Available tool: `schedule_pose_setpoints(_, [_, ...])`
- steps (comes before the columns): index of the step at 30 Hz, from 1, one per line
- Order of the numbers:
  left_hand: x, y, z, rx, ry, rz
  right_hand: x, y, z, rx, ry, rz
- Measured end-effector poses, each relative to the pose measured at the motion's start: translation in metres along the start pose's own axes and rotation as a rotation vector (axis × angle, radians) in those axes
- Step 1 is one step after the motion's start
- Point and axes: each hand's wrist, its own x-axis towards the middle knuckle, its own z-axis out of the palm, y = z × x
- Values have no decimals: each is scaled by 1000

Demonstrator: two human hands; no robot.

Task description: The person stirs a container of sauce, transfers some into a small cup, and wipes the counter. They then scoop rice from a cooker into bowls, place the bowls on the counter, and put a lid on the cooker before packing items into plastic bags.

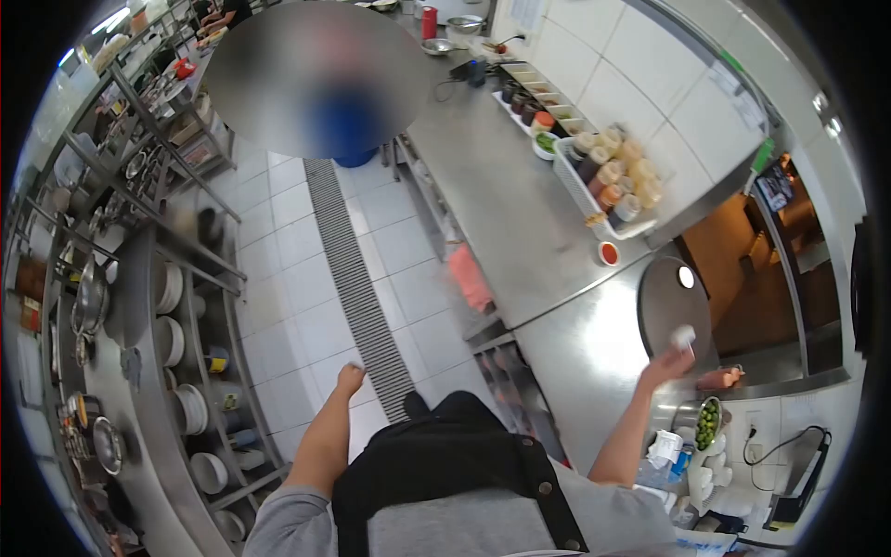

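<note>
My right hand [666,366] is at the round dark tray [661,292], its fingers closed on a small white item [684,336], blurred, over the tray's near part. Another small white round item [686,277] lies on the tray's far part. A small cup of red sauce [608,253] stands on the steel counter [520,213], just left of the tray. My left hand [351,379] hangs over the tiled floor with its fingers closed; a tiny white spot shows at it, too small to name.
Sauce bottles fill a white basket [594,200] by the wall. A pink cloth [471,277] hangs at the counter's edge. Green limes [708,422] sit in a container near my right forearm. Shelves with plates [192,408] stand left. A person, mostly blurred, is ahead beside a blue bin [355,156].
</note>
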Motion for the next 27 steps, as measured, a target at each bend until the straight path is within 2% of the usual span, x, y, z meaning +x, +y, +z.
schedule_pose_setpoints(1, [16, 26, -20, -123, 10, -7, -7, -44, 41, 24, -84, -145])
schedule_pose_setpoints(2, [29, 47, -40, -245, 21, -10, -27, -71, 95, 361, -101, 28])
schedule_pose_setpoints(3, [41, 67, -58, -307, 32, -4, -24, -122, 113, 113, -274, -332])
schedule_pose_setpoints(4, [51, 82, -73, -368, 41, 5, -32, -149, 144, 162, -433, -351])
schedule_pose_setpoints(5, [60, 89, -83, -410, 42, 10, -37, -179, 172, 202, -520, -426])
schedule_pose_setpoints(7, [83, 93, -99, -499, 39, 21, -52, -224, 228, 226, -626, -427])
schedule_pose_setpoints(12, [122, 54, -121, -469, -202, -186, -76, -264, 363, 135, -741, -397])
schedule_pose_setpoints(15, [143, 45, -146, -472, -182, -360, -83, -266, 444, 154, -750, -346])
schedule_pose_setpoints(17, [172, 43, -160, -328, -148, -367, -78, -273, 492, 155, -780, -313])
schedule_pose_setpoints(20, [243, 91, -194, -173, -196, -199, -63, -288, 557, 93, -755, -317])
schedule_pose_setpoints(21, [283, 96, -191, -107, -146, -105, -58, -289, 577, 54, -802, -305])
schedule_pose_setpoints(22, [313, 137, -218, -96, -215, -148, -56, -292, 594, 8, -844, -284])
schedule_pose_setpoints(23, [339, 181, -242, -75, -158, -86, -53, -298, 609, -10, -888, -265])
schedule_pose_setpoints(24, [395, 171, -231, -137, -100, 45, -48, -303, 623, -35, -929, -247])
schedule_pose_setpoints(26, [479, 224, -252, -202, 85, 131, -32, -318, 650, -87, -994, -203])
schedule_pose_setpoints(27, [506, 270, -274, -201, 106, 137, -28, -324, 661, -119, -1022, -176])
